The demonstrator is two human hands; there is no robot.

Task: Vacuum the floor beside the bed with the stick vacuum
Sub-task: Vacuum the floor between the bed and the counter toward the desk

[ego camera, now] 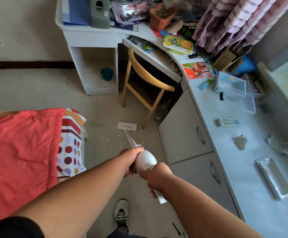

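Both hands grip the vacuum [145,160]: left hand [131,160] around the body to steer, right hand [157,179] on the rear handle to push. Its head [127,125] lies flat at 12 o'clock on the floor [105,109], past white crumbs [112,137], bed [19,152] at 9 o'clock.

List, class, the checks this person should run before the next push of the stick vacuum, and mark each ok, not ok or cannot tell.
1. Both hands grip the vacuum: left hand round the body, right hand on the handle: ok.
2. Floor head flat on the tiles: ok.
3. White crumbs lie behind the head, beside the tube: not ok, not yet picked up.
4. Path ahead: chair leg is close to the head's right end: not ok.
5. Motor running: cannot tell.
6. Bed quilt off the floor: ok.
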